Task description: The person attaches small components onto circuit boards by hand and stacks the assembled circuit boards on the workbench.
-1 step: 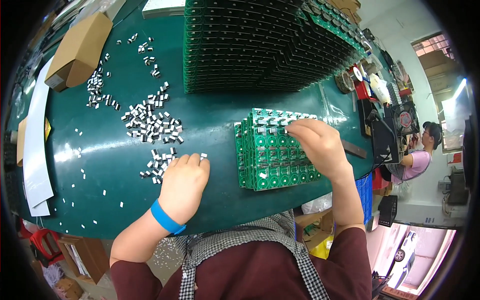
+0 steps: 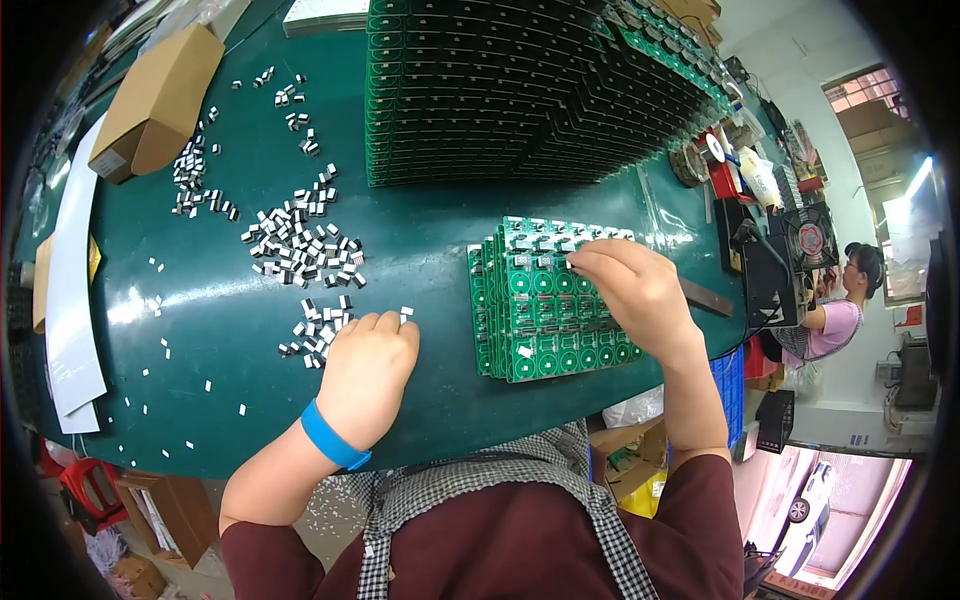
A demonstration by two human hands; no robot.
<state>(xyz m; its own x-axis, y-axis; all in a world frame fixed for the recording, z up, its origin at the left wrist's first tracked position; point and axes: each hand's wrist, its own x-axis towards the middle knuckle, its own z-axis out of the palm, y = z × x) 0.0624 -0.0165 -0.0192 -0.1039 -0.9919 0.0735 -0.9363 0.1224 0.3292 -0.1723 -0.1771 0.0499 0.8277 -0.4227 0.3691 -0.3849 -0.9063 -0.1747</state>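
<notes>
On the green table lies a short stack of green circuit boards (image 2: 520,310), its top board carrying rows of small parts and round printed patterns. My right hand (image 2: 640,290) is over the top board's far rows, with thumb and fingers pinched on a small white component (image 2: 570,261) at the board's surface. To the left, my left hand (image 2: 370,360) rests with curled fingers beside a small group of white-and-black components (image 2: 318,325). Its fingertips are hidden, so whatever they hold does not show. One loose white component (image 2: 407,311) lies right beside its knuckles.
A tall stack of circuit boards (image 2: 480,100) stands behind the low one. More components (image 2: 300,240) are heaped at centre left, near a cardboard box (image 2: 160,95) and white sheets (image 2: 75,320). A fan (image 2: 808,237) stands at right, and a person in pink (image 2: 840,320) sits beyond it.
</notes>
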